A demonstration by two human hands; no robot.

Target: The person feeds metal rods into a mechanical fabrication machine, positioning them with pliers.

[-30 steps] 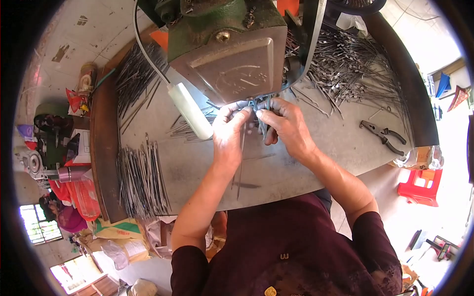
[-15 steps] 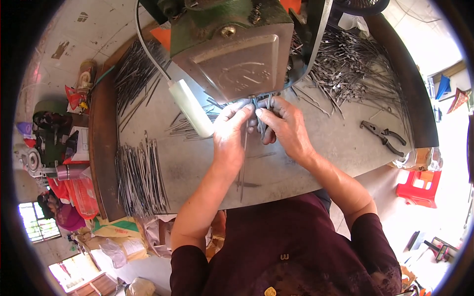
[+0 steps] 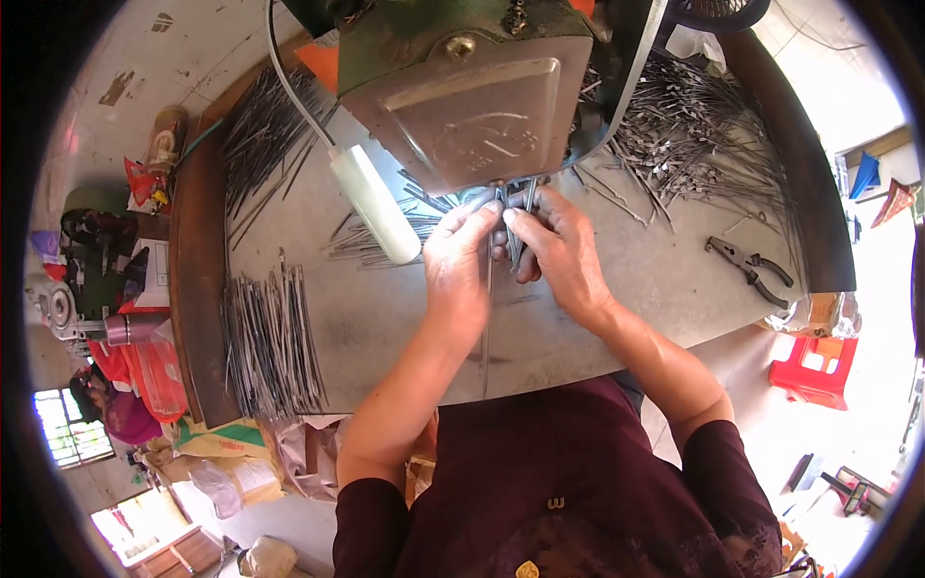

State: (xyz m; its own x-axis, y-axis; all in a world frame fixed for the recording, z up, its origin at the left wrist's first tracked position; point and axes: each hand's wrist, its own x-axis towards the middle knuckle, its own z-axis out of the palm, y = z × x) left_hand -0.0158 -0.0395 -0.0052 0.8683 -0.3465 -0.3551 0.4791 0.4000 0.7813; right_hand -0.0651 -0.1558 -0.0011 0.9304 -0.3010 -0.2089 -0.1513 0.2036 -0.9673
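Just under the front of a green machine with a brown cover (image 3: 472,116), my two hands work close together. My left hand (image 3: 458,255) is closed, thumb and fingers pinching a thin metal rod (image 3: 487,332) whose long end hangs toward me over the table. My right hand (image 3: 564,250) is closed around a slim metal tool with two narrow arms (image 3: 516,236); whether it is tweezers or small pliers I cannot tell. Its tip meets the rod's upper end below the machine, where my fingers hide the contact. A white tube-shaped lamp (image 3: 376,207) shines beside my left hand.
Loose metal rods (image 3: 381,236) lie behind the lamp. A neat bundle of rods (image 3: 275,337) is at the left, with more rods (image 3: 270,130) far left. A heap of rods with flattened ends (image 3: 694,125) fills the far right. Dark-handled pliers (image 3: 750,270) lie near the table's raised rim (image 3: 819,222).
The hanging rod has swung slightly to the right at its lower end. Both hands keep their grip and stay almost in place, while the whole view has shifted a little.
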